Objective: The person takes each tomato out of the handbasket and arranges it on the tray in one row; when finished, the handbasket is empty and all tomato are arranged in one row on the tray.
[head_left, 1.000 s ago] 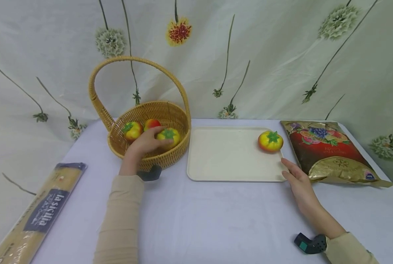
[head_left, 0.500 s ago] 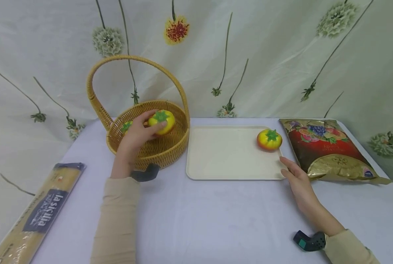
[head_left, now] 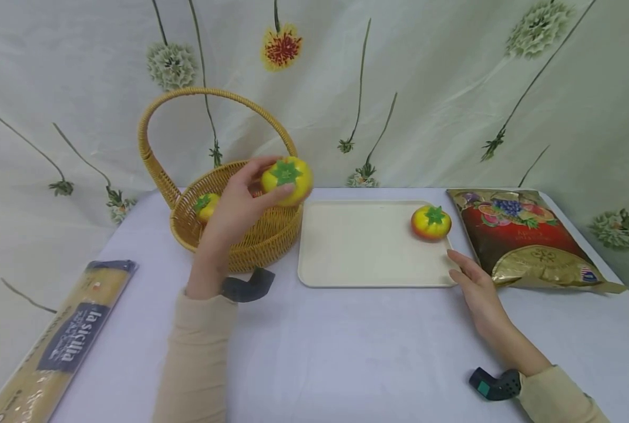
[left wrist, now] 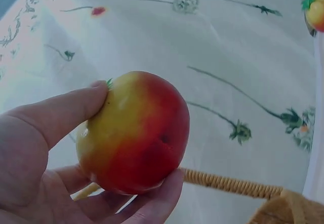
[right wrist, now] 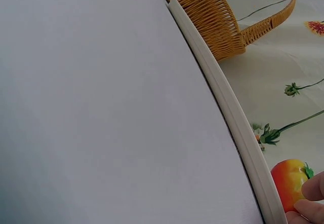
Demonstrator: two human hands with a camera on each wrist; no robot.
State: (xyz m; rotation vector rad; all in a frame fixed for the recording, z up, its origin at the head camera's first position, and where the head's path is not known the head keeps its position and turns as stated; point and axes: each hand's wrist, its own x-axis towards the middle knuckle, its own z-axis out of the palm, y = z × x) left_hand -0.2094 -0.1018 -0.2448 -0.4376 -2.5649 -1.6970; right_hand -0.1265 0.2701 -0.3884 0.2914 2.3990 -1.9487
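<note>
as i sweep across from my remote seat, the far left gives me a long pack (head_left: 64, 345) whose dark blue label (head_left: 76, 332) reads "la sicilia", turned sideways; the finer print is too small for me. next stands the wicker basket (head_left: 266, 249), its handle (head_left: 158, 173) upright, with a basket fruit (head_left: 206, 205) inside toward the left. the left hand (head_left: 235, 208) pinches a yellow-and-red fruit (head_left: 298, 175) between thumb and fingers, held up near the basket's right rim. i judge the step in hand to be shifting fruit between basket and tray; the next move, i'd say, calls for a secure pinch and some room beside the handle. to the right lies the cream tray (head_left: 359, 247), with a tray fruit (head_left: 431, 223) toward its far right corner. at the right edge is the right hand (head_left: 482, 296), fingers extended, gripping nothing i can make out. last comes a shiny bag (head_left: 531, 232) with printed fruit, a small flag (head_left: 589, 275) and lettering probably too blurred to read fairly.
</note>
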